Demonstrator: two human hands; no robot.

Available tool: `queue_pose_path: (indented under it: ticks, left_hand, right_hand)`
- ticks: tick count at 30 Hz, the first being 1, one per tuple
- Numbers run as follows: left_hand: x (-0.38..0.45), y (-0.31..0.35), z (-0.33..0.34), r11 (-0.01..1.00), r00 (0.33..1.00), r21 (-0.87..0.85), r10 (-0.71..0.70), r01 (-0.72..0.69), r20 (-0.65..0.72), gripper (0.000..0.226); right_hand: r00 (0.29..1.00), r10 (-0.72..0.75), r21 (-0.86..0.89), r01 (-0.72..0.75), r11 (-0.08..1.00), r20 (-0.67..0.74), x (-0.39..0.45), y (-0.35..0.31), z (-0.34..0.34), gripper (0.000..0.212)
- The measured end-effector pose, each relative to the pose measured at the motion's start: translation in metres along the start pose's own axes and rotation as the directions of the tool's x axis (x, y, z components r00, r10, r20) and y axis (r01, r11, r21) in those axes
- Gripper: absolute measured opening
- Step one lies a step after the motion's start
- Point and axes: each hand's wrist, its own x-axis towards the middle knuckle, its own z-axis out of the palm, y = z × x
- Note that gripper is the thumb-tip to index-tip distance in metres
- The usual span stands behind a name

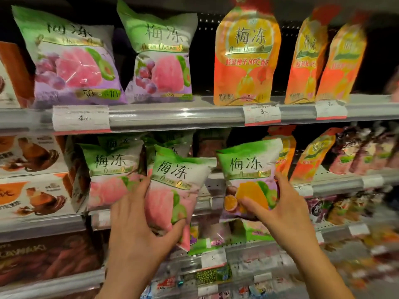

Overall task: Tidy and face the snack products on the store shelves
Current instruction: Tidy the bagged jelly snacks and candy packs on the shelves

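1. A person's left hand grips a pink jelly bag at its lower end, thumb across the front, fingers curled round the left edge; bag tilts to the right, held in front of the middle shelf.
2. Right hand clamps a passion-fruit jelly bag, thumb on the front near the orange fruit print, fingers wrapped round the bag's right edge. Bag sits upright, just right of the pink one, w/ a gap between them.
3. Behind & left of the pink bag, another pink bag stands on the middle shelf, more green-topped bags tucked farther back.
4. Top shelf: two grape jelly bags at left, leaning; three orange pouches at right, the two rightmost angled sideways.
5. Price tags clipped along the top shelf's front rail.
6. Far left: brown snack boxes stacked. Right of the passion-fruit bag, orange pouches & dark packs, blurred.
7. Lower shelves hold mixed packs, too blurred to tell apart.
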Motion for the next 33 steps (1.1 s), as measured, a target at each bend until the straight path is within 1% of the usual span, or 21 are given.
queue_pose_path:
  ticks: [2,4,6,8,10,12,13,16,18,20,22,25,27,30,31,33]
  left_hand:
    - [0.007,0.013,0.017,0.998,0.999,-0.037,-0.040,0.041,0.029,0.106]
    - [0.018,0.030,0.038,0.999,0.998,-0.005,-0.053,0.053,0.024,0.104]
    - [0.034,0.048,0.062,0.994,0.999,0.103,-0.033,0.036,-0.030,0.101]
    - [0.053,0.065,0.088,0.984,0.996,0.170,-0.030,0.045,-0.090,0.101]
    - [0.070,0.081,0.111,0.983,0.987,0.171,-0.033,0.060,-0.155,0.097]
    - [0.083,0.093,0.132,0.977,0.978,0.201,-0.033,0.076,-0.208,0.089]
    - [0.087,0.095,0.143,0.969,0.976,0.227,-0.042,0.091,-0.214,0.087]
    - [0.084,0.089,0.175,0.931,0.982,0.337,-0.088,0.141,-0.169,0.081]
    - [0.074,0.083,0.191,0.915,0.982,0.372,-0.102,0.157,-0.161,0.080]
    - [0.068,0.078,0.200,0.905,0.978,0.389,-0.112,0.172,-0.174,0.082]
    - [0.069,0.075,0.202,0.892,0.973,0.408,-0.123,0.195,-0.196,0.081]
    - [0.071,0.072,0.202,0.877,0.959,0.419,-0.139,0.236,-0.248,0.079]
    - [0.065,0.075,0.201,0.864,0.955,0.440,-0.136,0.245,-0.265,0.083]
    - [0.048,0.079,0.193,0.850,0.962,0.464,-0.165,0.250,-0.215,0.096]
    - [0.037,0.079,0.189,0.862,0.973,0.459,-0.147,0.215,-0.180,0.096]
    - [0.006,0.078,0.179,0.916,0.994,0.389,-0.067,0.096,-0.088,0.085]
  right_hand:
    - [0.996,0.082,0.001,-0.082,0.997,0.017,-0.017,0.018,-0.009,0.116]
    - [0.994,0.108,-0.009,-0.108,0.994,0.022,-0.026,0.034,-0.017,0.107]
    - [0.993,0.112,-0.024,-0.111,0.994,0.027,-0.027,0.046,-0.026,0.097]
    - [0.992,0.125,-0.026,-0.124,0.992,0.016,-0.023,0.054,-0.036,0.103]
    - [0.990,0.138,0.021,-0.138,0.990,0.000,-0.019,0.063,-0.048,0.109]
    - [0.992,0.130,0.070,-0.129,0.989,-0.008,-0.017,0.074,-0.058,0.110]
    - [0.992,0.126,0.088,-0.125,0.988,-0.011,-0.017,0.082,-0.061,0.109]
    - [0.993,0.120,0.098,-0.120,0.988,0.013,-0.020,0.102,-0.067,0.105]
    - [0.989,0.141,0.107,-0.144,0.984,0.041,-0.023,0.115,-0.071,0.111]
    - [0.985,0.156,0.122,-0.164,0.979,0.073,-0.022,0.125,-0.077,0.112]
    - [0.985,0.143,0.120,-0.154,0.981,0.099,-0.018,0.135,-0.083,0.107]
    - [0.987,0.093,0.097,-0.106,0.990,0.132,-0.009,0.144,-0.088,0.092]
    - [0.982,0.084,0.100,-0.101,0.990,0.167,-0.005,0.146,-0.088,0.090]
    - [0.967,0.072,0.085,-0.095,0.992,0.245,-0.001,0.146,-0.080,0.106]
    - [0.961,0.053,0.096,-0.082,0.992,0.271,-0.001,0.145,-0.075,0.102]
    - [0.944,0.031,0.108,-0.071,0.992,0.328,-0.004,0.143,-0.062,0.095]
